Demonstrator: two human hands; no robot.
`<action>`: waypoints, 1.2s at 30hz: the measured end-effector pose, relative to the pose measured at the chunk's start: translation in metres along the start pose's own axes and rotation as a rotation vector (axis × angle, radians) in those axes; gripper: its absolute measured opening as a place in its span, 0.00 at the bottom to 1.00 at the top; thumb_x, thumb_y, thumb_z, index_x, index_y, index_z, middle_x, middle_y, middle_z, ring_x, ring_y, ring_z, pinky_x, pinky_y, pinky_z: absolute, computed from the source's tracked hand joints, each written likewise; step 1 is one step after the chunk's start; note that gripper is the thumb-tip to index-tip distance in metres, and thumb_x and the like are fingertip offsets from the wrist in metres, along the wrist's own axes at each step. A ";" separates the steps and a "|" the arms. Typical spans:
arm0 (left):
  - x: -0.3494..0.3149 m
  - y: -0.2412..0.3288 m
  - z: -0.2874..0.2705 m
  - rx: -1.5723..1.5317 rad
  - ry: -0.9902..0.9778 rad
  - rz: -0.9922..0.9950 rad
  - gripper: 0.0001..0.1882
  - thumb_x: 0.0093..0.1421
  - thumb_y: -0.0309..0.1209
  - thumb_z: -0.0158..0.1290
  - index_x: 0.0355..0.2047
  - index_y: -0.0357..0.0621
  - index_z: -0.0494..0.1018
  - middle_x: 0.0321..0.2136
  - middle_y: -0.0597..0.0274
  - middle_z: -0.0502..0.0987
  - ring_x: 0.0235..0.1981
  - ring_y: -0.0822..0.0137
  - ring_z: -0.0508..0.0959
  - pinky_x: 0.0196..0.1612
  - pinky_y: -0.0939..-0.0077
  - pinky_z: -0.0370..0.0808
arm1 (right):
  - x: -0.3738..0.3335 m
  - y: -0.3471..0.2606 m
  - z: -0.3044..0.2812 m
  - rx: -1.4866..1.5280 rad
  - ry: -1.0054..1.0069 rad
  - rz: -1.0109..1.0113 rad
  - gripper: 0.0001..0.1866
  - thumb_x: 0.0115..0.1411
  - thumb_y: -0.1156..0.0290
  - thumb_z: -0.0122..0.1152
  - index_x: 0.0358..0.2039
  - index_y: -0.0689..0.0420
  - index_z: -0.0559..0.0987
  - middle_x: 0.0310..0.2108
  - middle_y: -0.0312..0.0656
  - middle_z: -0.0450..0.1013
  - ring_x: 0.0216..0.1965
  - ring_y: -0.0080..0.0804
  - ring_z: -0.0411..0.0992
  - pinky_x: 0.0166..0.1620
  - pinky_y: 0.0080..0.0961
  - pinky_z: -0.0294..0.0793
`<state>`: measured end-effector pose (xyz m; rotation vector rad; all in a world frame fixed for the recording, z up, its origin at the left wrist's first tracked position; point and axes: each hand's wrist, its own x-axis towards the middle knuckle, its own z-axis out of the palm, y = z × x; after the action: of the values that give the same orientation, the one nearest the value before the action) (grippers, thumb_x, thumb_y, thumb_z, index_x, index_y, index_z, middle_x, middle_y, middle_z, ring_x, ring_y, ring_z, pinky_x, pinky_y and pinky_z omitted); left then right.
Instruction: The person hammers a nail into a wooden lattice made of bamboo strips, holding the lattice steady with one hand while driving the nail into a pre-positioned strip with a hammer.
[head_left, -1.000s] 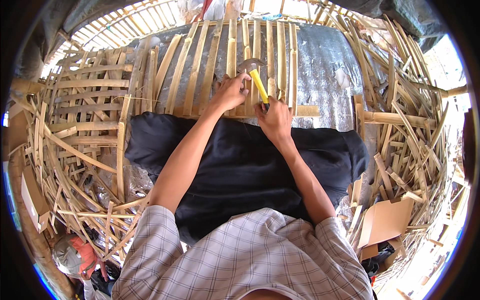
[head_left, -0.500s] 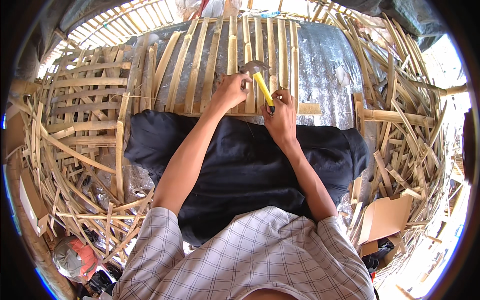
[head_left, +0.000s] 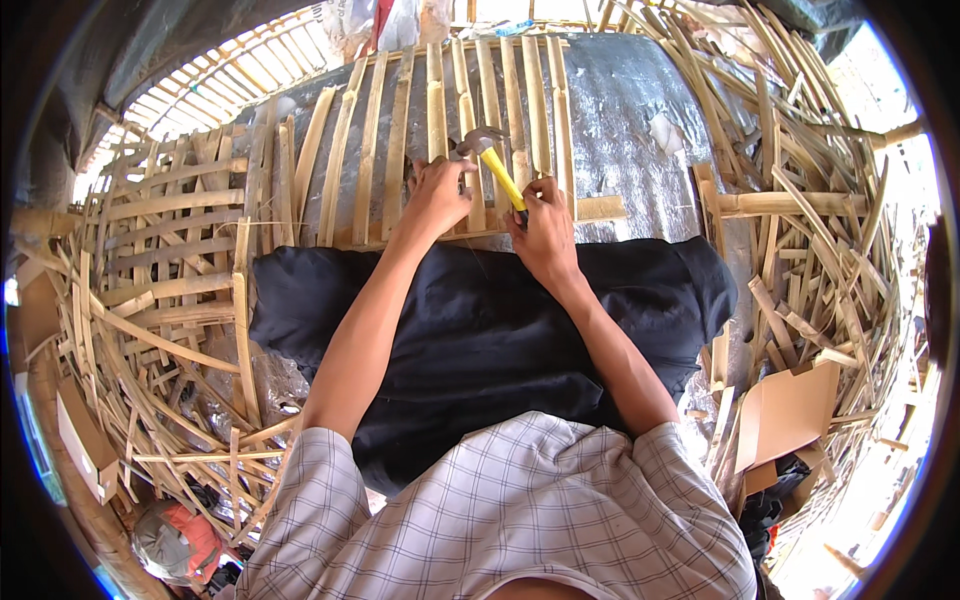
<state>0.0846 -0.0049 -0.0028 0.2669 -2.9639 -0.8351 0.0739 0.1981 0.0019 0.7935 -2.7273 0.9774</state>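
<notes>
Black cloth [head_left: 480, 345]: spread beneath the forearms, perhaps shielding the legs.
Right hand [head_left: 546, 228]: fingers wrapped around the hammer [head_left: 502, 177] near its handle's end, presumably leaving the head free.
Left hand [head_left: 438, 200]: fingers bent beside the hammer's head, likely steadying something (what they pinch, I cannot tell).
Bamboo slats [head_left: 368, 150]: side by side over silvery sheeting [head_left: 635, 110], spaced apart.

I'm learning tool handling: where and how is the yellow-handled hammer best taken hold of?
The hammer is probably best held by the dark lower end of its handle, coming from the near right, where the right hand's grip is: the straight handle slants toward that side, while the metal head lies at the far end, close to the left hand.
</notes>
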 end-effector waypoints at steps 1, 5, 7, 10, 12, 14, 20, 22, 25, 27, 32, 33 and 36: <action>-0.001 0.000 0.000 0.007 0.015 0.023 0.24 0.59 0.30 0.66 0.57 0.57 0.80 0.51 0.52 0.77 0.60 0.49 0.71 0.63 0.52 0.69 | 0.000 0.001 0.000 0.005 0.002 0.002 0.09 0.54 0.78 0.70 0.34 0.70 0.80 0.46 0.53 0.70 0.47 0.56 0.72 0.51 0.49 0.74; 0.003 0.001 -0.006 0.031 0.003 0.055 0.25 0.56 0.31 0.70 0.55 0.57 0.81 0.48 0.55 0.70 0.57 0.46 0.70 0.63 0.50 0.69 | 0.000 0.004 -0.003 0.077 0.005 0.026 0.10 0.55 0.78 0.71 0.35 0.70 0.81 0.47 0.54 0.71 0.47 0.57 0.73 0.52 0.48 0.74; 0.002 0.001 -0.005 0.057 0.007 0.019 0.24 0.56 0.30 0.70 0.54 0.58 0.81 0.47 0.55 0.70 0.56 0.47 0.70 0.62 0.50 0.69 | 0.002 0.006 -0.001 0.159 0.019 0.051 0.10 0.55 0.78 0.71 0.35 0.71 0.81 0.47 0.54 0.71 0.47 0.57 0.74 0.51 0.48 0.75; 0.002 0.003 -0.007 0.078 0.018 0.015 0.19 0.55 0.29 0.70 0.48 0.56 0.81 0.48 0.57 0.70 0.56 0.47 0.70 0.59 0.48 0.70 | 0.007 0.011 -0.012 0.278 0.077 0.085 0.11 0.56 0.75 0.72 0.34 0.71 0.81 0.47 0.55 0.72 0.47 0.55 0.75 0.50 0.46 0.77; 0.005 0.005 -0.010 0.132 0.007 0.046 0.17 0.56 0.30 0.70 0.46 0.55 0.80 0.48 0.57 0.69 0.55 0.47 0.70 0.58 0.46 0.70 | 0.012 0.015 -0.026 0.347 0.105 0.153 0.12 0.56 0.74 0.72 0.34 0.71 0.81 0.47 0.55 0.72 0.47 0.55 0.76 0.50 0.45 0.77; 0.003 0.021 -0.015 0.149 -0.006 0.014 0.15 0.56 0.31 0.70 0.43 0.53 0.80 0.47 0.57 0.69 0.55 0.47 0.70 0.59 0.48 0.68 | 0.016 0.032 -0.034 0.317 0.146 0.172 0.12 0.57 0.73 0.71 0.33 0.71 0.81 0.48 0.54 0.73 0.46 0.55 0.76 0.50 0.44 0.77; 0.011 0.050 -0.025 0.213 0.051 0.094 0.10 0.57 0.33 0.70 0.38 0.49 0.83 0.42 0.55 0.72 0.52 0.48 0.72 0.62 0.49 0.65 | 0.028 0.081 -0.050 0.286 0.180 0.392 0.11 0.56 0.73 0.70 0.32 0.70 0.82 0.50 0.56 0.73 0.47 0.57 0.76 0.50 0.45 0.78; 0.020 0.085 -0.026 0.187 0.091 0.159 0.08 0.59 0.29 0.67 0.39 0.44 0.83 0.40 0.55 0.74 0.49 0.51 0.74 0.58 0.54 0.70 | 0.032 0.094 -0.048 0.286 0.226 0.471 0.13 0.56 0.68 0.73 0.30 0.67 0.83 0.44 0.56 0.76 0.43 0.57 0.77 0.48 0.46 0.77; 0.048 0.145 -0.019 0.039 0.081 0.413 0.05 0.62 0.24 0.63 0.39 0.39 0.81 0.36 0.55 0.76 0.41 0.56 0.79 0.50 0.62 0.74 | 0.041 0.098 -0.050 0.450 0.174 0.660 0.14 0.54 0.68 0.71 0.29 0.70 0.83 0.38 0.64 0.79 0.40 0.62 0.79 0.45 0.50 0.80; 0.060 0.210 -0.004 -0.079 0.006 0.575 0.05 0.62 0.21 0.60 0.39 0.36 0.80 0.33 0.55 0.77 0.37 0.59 0.81 0.45 0.66 0.76 | 0.046 0.106 -0.050 0.535 0.192 0.686 0.15 0.52 0.69 0.70 0.27 0.73 0.83 0.34 0.69 0.79 0.38 0.66 0.81 0.44 0.52 0.81; 0.094 0.328 0.072 -0.215 -0.396 0.847 0.08 0.60 0.19 0.61 0.41 0.36 0.81 0.37 0.52 0.83 0.39 0.58 0.85 0.45 0.65 0.80 | 0.032 0.113 -0.035 0.933 0.434 0.287 0.31 0.63 0.59 0.67 0.61 0.61 0.70 0.58 0.62 0.72 0.63 0.55 0.70 0.61 0.46 0.69; 0.102 0.341 0.094 -0.199 -0.485 0.882 0.09 0.60 0.20 0.61 0.42 0.36 0.81 0.38 0.51 0.84 0.40 0.57 0.85 0.46 0.65 0.80 | 0.032 0.113 -0.030 1.011 0.427 0.344 0.24 0.63 0.62 0.68 0.53 0.60 0.72 0.47 0.50 0.72 0.51 0.41 0.70 0.52 0.41 0.71; 0.114 0.379 0.152 -0.108 -0.716 0.863 0.10 0.60 0.21 0.61 0.43 0.37 0.82 0.39 0.49 0.84 0.42 0.55 0.86 0.48 0.63 0.81 | 0.035 0.115 0.011 1.105 0.593 0.287 0.15 0.66 0.66 0.69 0.40 0.61 0.73 0.35 0.37 0.70 0.37 0.24 0.67 0.38 0.32 0.70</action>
<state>-0.1001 0.3707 0.0659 -1.4778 -3.0154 -1.0624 -0.0159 0.2508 -0.0598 0.1036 -1.6706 2.3542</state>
